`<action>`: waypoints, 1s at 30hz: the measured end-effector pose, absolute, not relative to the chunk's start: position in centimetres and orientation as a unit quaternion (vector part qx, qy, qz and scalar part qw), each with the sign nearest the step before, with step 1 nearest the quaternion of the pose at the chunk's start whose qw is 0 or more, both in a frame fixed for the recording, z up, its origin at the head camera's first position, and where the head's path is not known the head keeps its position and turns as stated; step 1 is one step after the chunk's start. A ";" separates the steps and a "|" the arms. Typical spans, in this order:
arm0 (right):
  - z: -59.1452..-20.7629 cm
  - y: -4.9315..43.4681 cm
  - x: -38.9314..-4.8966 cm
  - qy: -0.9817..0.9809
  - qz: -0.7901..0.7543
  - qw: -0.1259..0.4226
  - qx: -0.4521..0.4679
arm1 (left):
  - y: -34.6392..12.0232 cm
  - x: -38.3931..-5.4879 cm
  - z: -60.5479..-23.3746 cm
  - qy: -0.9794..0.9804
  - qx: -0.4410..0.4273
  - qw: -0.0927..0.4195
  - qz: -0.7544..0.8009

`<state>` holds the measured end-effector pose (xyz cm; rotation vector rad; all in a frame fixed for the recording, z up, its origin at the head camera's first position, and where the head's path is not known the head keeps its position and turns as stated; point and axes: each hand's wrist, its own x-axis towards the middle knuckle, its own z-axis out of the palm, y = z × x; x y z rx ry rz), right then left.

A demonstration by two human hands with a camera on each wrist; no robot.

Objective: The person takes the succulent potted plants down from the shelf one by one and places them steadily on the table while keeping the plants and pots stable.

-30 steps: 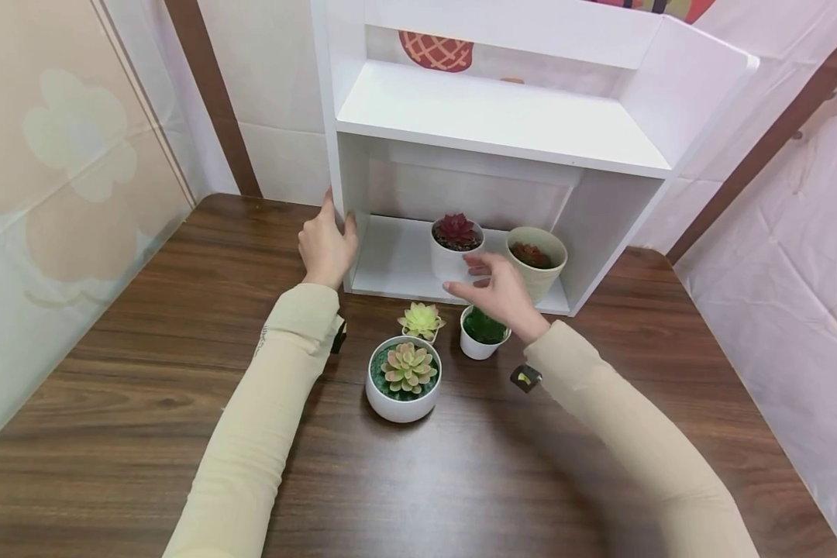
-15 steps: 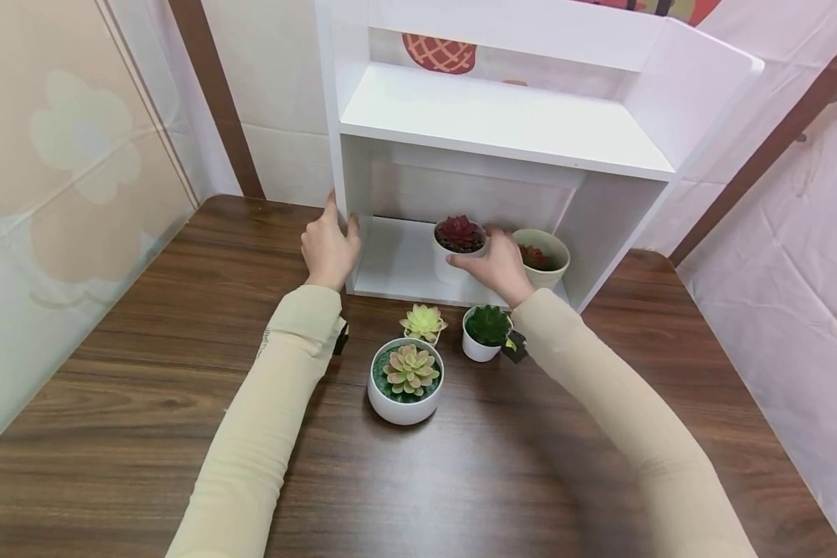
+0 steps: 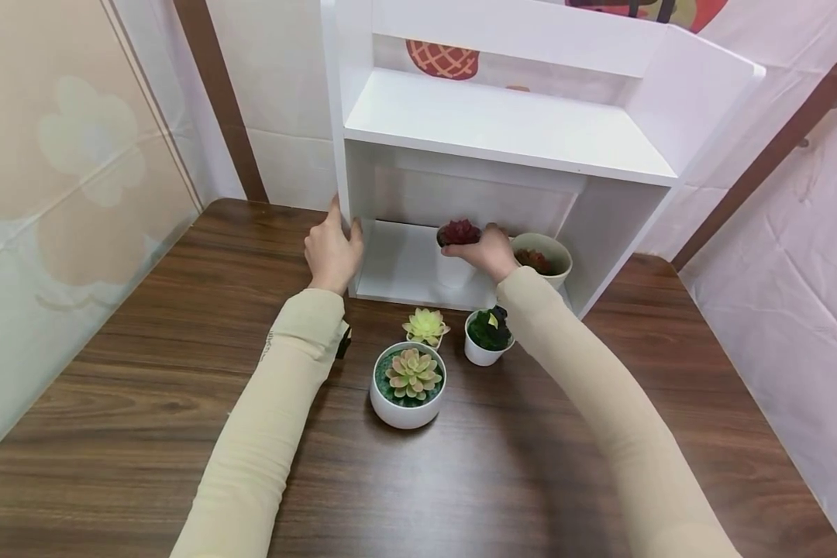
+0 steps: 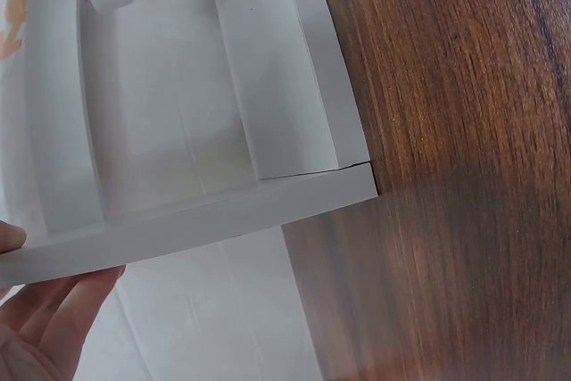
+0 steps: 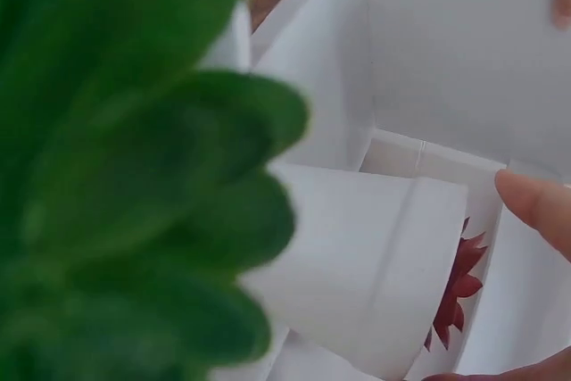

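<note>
While gripping the shelf [image 3: 509, 124] with left fingers [image 4: 76, 318], reaches over green succulent [image 3: 484, 333] with right fingers [image 3: 491, 232] around potted red succulent [image 3: 459, 231], grip unclear.

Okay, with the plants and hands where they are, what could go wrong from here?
The right cuff is close to the green plant, whose leaves crowd the right wrist view, so pulling back might tip it. The right grip is by the white pot with the red succulent; a bump could tilt that or knock the beige pot nearby. The left grip holds the side panel of the white shelf; a push might shift it.
</note>
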<state>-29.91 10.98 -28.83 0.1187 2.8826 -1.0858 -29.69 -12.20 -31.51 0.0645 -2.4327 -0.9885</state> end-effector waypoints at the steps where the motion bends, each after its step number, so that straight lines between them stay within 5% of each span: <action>1: -28.8 10.9 -30.0 0.933 -0.355 0.031 0.041 | -12.2 -29.7 -31.5 -0.896 0.025 0.253 -0.363; 30: -29.3 10.1 -30.5 0.928 -0.368 0.021 0.053 | -12.3 -29.7 -31.6 -0.895 0.028 0.260 -0.361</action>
